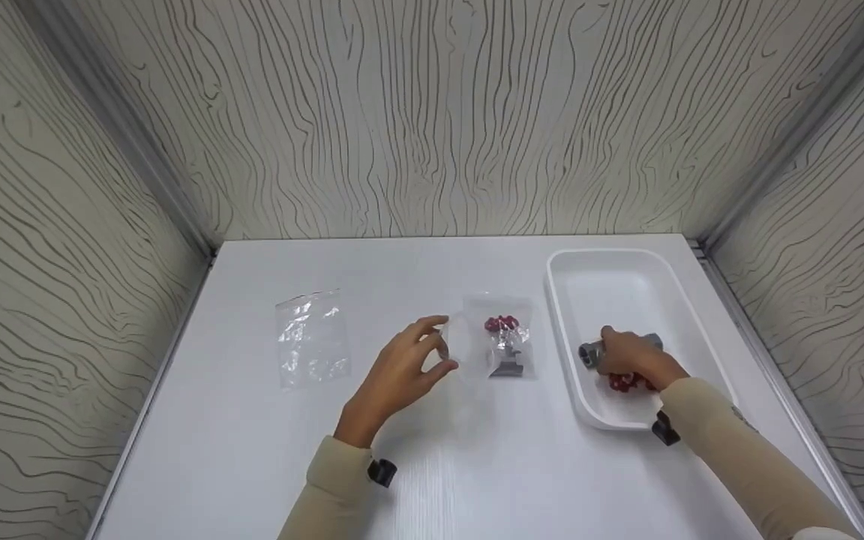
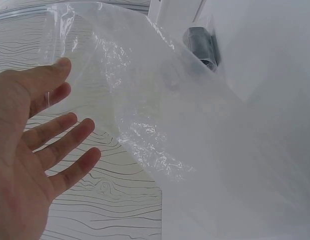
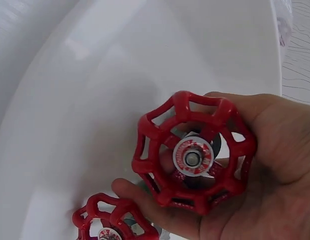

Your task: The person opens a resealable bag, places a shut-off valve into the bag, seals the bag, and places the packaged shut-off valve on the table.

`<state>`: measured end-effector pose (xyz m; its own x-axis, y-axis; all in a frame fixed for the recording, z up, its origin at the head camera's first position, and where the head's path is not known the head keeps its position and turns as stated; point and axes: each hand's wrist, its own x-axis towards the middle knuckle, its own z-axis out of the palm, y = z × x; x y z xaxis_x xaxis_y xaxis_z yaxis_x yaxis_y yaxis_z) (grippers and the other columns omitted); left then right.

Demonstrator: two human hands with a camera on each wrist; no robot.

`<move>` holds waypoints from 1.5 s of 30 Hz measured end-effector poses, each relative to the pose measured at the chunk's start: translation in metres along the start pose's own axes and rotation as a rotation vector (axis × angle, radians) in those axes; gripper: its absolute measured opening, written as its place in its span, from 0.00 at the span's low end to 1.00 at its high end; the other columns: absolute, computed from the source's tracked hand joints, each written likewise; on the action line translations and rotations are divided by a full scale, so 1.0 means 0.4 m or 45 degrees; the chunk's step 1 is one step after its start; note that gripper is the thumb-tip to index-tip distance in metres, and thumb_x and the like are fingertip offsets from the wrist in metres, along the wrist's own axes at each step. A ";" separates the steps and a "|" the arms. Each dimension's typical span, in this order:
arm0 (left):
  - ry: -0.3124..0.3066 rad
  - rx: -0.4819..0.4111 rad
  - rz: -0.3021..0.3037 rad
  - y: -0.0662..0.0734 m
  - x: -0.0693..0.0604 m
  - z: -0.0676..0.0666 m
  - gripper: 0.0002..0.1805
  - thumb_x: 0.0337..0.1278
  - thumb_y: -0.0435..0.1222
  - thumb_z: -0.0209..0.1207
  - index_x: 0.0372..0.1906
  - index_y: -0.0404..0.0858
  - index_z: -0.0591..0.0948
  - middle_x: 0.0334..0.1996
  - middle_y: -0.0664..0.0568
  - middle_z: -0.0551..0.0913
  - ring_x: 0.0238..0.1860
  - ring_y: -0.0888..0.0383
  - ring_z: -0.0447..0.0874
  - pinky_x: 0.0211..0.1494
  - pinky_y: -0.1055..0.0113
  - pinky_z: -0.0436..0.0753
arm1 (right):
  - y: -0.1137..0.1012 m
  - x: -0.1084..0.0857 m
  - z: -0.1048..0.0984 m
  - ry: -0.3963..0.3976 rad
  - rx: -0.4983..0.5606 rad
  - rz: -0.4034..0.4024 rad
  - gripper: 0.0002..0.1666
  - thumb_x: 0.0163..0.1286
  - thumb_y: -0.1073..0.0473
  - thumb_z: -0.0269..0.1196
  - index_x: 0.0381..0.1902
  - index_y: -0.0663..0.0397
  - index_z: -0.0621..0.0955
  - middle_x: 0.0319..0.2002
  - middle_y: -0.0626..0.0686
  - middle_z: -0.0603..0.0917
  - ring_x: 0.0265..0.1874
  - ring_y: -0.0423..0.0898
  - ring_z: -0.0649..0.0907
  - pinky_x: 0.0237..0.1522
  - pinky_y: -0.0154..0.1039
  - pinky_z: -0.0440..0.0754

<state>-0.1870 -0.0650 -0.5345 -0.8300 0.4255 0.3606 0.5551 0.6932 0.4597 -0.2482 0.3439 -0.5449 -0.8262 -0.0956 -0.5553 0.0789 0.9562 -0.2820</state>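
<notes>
My left hand (image 1: 402,367) pinches the edge of a clear plastic bag (image 2: 139,100) between thumb and index finger, the other fingers spread; the bag hangs to the right of the hand. Inside the white tray (image 1: 612,281), my right hand (image 1: 631,354) has its fingers curled round a grey valve (image 1: 591,353). The right wrist view shows that valve's red handwheel (image 3: 182,112) against the palm. A second red handwheel (image 3: 137,212) lies beside it, partly out of frame. The palm hides much of the held valve's body.
Left of the tray lies a clear bag with a red-and-grey valve (image 1: 508,360) inside. Another flat clear bag (image 1: 313,341) lies on the white table (image 1: 252,457) at the left. Patterned panels stand behind and at both sides.
</notes>
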 end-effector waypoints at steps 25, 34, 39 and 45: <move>-0.024 -0.013 -0.009 0.000 0.002 -0.002 0.09 0.69 0.47 0.71 0.40 0.47 0.84 0.72 0.51 0.79 0.70 0.51 0.81 0.68 0.55 0.85 | 0.007 -0.007 -0.015 0.220 0.015 -0.052 0.22 0.67 0.46 0.72 0.31 0.59 0.79 0.21 0.53 0.80 0.19 0.47 0.79 0.21 0.38 0.75; -0.026 -0.018 -0.015 -0.002 0.000 0.001 0.09 0.69 0.47 0.70 0.41 0.47 0.84 0.72 0.52 0.78 0.71 0.51 0.81 0.68 0.55 0.85 | -0.004 -0.022 -0.042 0.247 -0.054 -0.096 0.18 0.62 0.51 0.72 0.35 0.59 0.79 0.22 0.53 0.81 0.19 0.46 0.79 0.22 0.39 0.73; -0.023 -0.022 -0.022 -0.004 0.001 0.002 0.09 0.69 0.47 0.70 0.41 0.48 0.84 0.72 0.52 0.79 0.71 0.51 0.81 0.69 0.55 0.84 | -0.013 -0.028 -0.048 0.317 -0.062 -0.135 0.25 0.58 0.50 0.74 0.44 0.64 0.82 0.29 0.56 0.84 0.22 0.48 0.81 0.25 0.41 0.75; -0.025 -0.032 -0.029 -0.006 0.000 0.004 0.09 0.70 0.47 0.70 0.41 0.48 0.84 0.72 0.52 0.78 0.71 0.51 0.81 0.70 0.55 0.84 | -0.035 -0.043 -0.051 0.409 -0.023 -0.201 0.27 0.58 0.53 0.74 0.49 0.66 0.83 0.34 0.58 0.87 0.22 0.47 0.82 0.25 0.40 0.77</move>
<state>-0.1885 -0.0657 -0.5369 -0.8433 0.4211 0.3340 0.5369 0.6880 0.4883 -0.2465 0.3379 -0.5154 -0.9607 -0.1534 -0.2311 -0.0711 0.9415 -0.3293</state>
